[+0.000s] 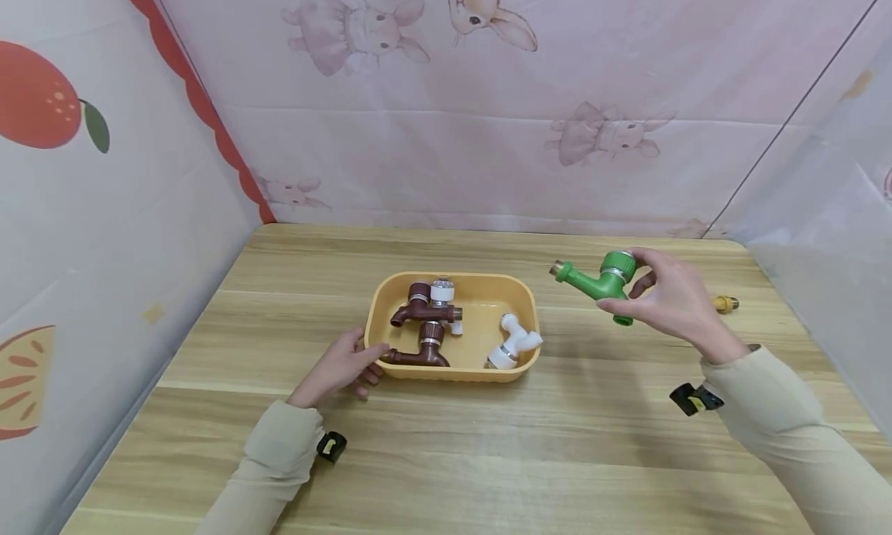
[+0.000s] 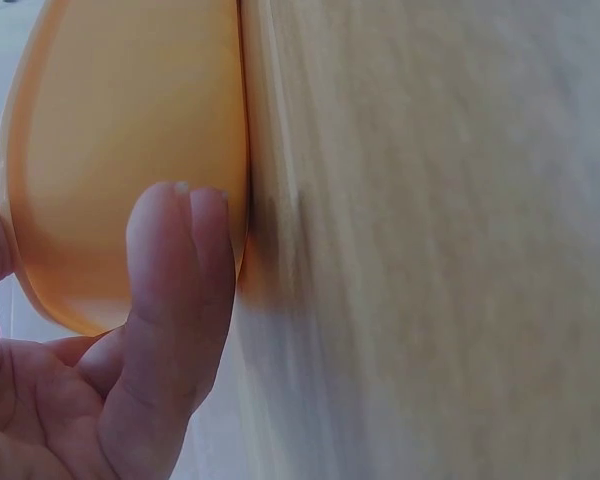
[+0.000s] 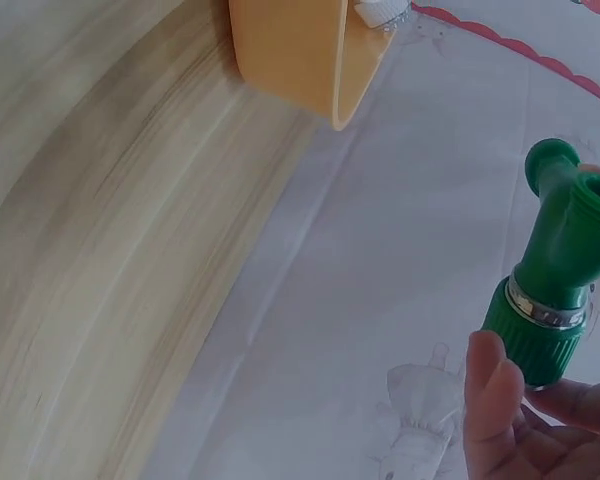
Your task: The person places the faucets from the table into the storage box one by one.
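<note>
My right hand (image 1: 669, 299) pinches a green tap (image 1: 592, 286) between thumb and fingers, held above the table to the right of a yellow plastic basin (image 1: 481, 375). The tap's brass threaded end points left; the right wrist view shows its ribbed green knob (image 3: 535, 340) near my fingertips. At the basin's left end my left hand (image 1: 344, 362) grips the wall, thumb over the rim and fingers against the outside. Inside lie two brown taps (image 1: 427, 313) (image 1: 421, 358), a white tap (image 1: 514, 341) at the right, and another white tap (image 1: 442, 291) partly hidden behind the brown ones.
A yellow tap (image 1: 725, 303) with a brass end lies on the wooden table (image 1: 488, 457) behind my right wrist, mostly hidden by it. Printed cloth walls (image 1: 481, 171) stand behind the table and at both sides.
</note>
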Action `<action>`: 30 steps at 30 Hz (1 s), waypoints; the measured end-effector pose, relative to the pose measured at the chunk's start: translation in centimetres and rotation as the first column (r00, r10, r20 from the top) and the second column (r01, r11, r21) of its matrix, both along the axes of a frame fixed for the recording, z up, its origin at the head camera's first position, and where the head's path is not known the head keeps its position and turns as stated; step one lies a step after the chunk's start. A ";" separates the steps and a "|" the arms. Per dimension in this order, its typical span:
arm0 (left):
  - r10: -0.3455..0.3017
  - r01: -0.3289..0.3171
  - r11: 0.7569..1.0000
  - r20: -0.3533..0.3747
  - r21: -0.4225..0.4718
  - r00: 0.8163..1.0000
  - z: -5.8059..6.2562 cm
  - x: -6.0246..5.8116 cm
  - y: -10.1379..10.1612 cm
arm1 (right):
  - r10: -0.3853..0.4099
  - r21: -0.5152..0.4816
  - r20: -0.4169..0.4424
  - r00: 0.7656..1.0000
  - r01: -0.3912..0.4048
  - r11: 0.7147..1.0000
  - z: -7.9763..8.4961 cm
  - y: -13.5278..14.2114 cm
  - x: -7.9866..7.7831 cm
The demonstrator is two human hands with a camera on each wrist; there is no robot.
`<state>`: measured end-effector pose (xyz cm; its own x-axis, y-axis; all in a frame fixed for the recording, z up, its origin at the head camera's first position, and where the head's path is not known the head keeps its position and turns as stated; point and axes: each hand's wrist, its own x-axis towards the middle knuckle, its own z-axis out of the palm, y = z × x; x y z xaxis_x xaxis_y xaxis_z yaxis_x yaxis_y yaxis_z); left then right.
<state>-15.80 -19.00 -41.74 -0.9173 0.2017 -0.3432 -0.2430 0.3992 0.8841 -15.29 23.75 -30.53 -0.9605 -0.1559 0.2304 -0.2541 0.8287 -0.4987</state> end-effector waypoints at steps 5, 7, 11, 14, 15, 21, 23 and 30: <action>-0.004 0.004 1.000 -0.004 0.002 1.000 0.0 0.0 0.0 | 0.022 -0.003 0.013 1.000 -0.022 1.000 -0.1 -0.8 -0.4; -0.002 0.002 1.000 -0.006 0.004 1.000 0.0 0.0 0.0 | 0.034 -0.006 0.017 0.999 -0.034 0.999 -0.1 -1.2 -0.6; -0.002 0.002 1.000 -0.010 0.004 1.000 -0.1 0.0 0.0 | 0.050 -0.024 0.029 0.998 -0.049 0.999 -0.2 -1.9 -1.0; -0.001 0.001 1.000 -0.012 0.002 1.000 -0.1 0.0 0.0 | 0.061 -0.024 0.034 0.998 -0.060 0.998 -0.4 -2.4 -1.3; 0.000 0.000 1.000 -0.012 0.001 1.000 -0.1 0.0 0.0 | 0.063 -0.022 0.036 0.997 -0.063 0.998 -0.4 -2.5 -1.5; -0.001 0.001 1.000 -0.009 -0.002 1.000 0.0 0.0 0.0 | 0.080 -0.029 0.055 0.995 -0.078 0.996 -0.6 -3.3 -1.9; -0.003 0.003 1.000 -0.009 0.001 1.000 0.0 0.0 0.0 | 0.084 -0.032 0.060 0.995 -0.082 0.996 -0.6 -3.6 -2.0; -0.006 0.006 1.000 -0.001 -0.003 1.000 0.1 0.0 -0.1 | 0.109 -0.047 0.061 0.992 -0.106 0.993 -0.7 -4.5 -2.7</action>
